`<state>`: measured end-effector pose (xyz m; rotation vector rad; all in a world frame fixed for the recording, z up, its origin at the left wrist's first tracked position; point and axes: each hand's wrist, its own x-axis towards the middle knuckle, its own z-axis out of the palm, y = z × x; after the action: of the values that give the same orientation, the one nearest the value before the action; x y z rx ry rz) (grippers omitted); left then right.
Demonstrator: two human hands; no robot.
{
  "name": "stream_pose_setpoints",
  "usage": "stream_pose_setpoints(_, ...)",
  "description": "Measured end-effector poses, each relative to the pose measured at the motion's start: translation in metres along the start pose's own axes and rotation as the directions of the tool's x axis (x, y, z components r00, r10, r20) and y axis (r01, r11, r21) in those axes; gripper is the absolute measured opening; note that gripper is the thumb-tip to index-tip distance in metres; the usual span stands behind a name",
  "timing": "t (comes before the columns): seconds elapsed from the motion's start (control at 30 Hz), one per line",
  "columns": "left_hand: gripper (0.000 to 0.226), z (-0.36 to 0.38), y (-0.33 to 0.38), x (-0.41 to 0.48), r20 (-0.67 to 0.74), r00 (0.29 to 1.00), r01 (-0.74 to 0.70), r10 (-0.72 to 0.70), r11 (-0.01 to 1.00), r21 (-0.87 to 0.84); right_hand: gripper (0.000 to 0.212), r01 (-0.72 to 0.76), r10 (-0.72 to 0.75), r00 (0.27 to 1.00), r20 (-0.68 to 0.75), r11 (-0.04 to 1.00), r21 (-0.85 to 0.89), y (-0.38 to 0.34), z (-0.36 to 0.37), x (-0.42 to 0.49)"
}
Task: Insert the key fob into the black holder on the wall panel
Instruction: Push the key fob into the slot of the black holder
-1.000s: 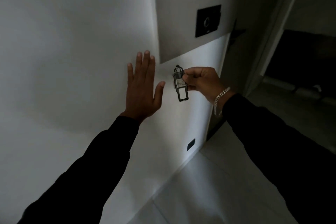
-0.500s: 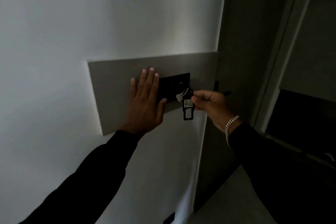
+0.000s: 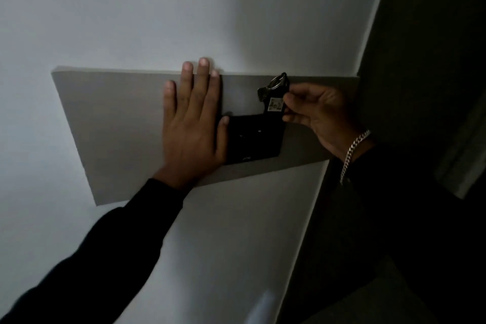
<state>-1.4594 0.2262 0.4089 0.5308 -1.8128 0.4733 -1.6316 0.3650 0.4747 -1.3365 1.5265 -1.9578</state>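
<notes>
Dim room, white wall (image 3: 131, 8), grey wall panel (image 3: 110, 123), left hand (image 3: 193, 123) flat, fingers spread, right hand (image 3: 320, 113) pinching key fob (image 3: 274, 98) atop black holder (image 3: 253, 139)

Head camera faces the wall panel (image 3: 113, 118) closely, perhaps angled leftward.

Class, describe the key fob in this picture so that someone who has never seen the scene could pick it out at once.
Find the grey wall panel on the white wall, then the black holder near its middle. The key fob stands at the holder's top right corner, pinched by the right hand. Unlike the plain black holder, it carries a metal ring on top and a small pale label with handwritten digits.
</notes>
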Motion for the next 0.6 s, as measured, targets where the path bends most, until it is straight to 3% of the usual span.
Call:
stream_pose_setpoints(0.1,0.063,0.000,-0.010,-0.001,-0.017,0.999,-0.033,0.034,0.997,0.066,0.012,0.075,-0.074,0.997,0.023,0.996,-0.047,0.009,-0.004,0.012)
stream_pose_setpoints(0.2,0.060,-0.005,-0.021,0.000,-0.015,0.998,-0.058,0.062,0.982,0.182,0.026,0.119,-0.119,0.992,0.034,0.993,-0.024,0.018,-0.010,0.020)
stream_pose_setpoints(0.33,0.061,-0.009,-0.032,-0.001,0.027,0.996,-0.086,0.082,0.935,0.343,0.026,0.150,-0.149,0.986,0.077,0.989,-0.005,0.025,-0.010,0.030)
stream_pose_setpoints(0.6,0.065,-0.007,-0.036,-0.003,0.043,0.993,-0.116,0.109,0.870,0.479,0.018,0.235,-0.215,0.969,0.119,0.954,-0.185,0.040,-0.001,0.028)
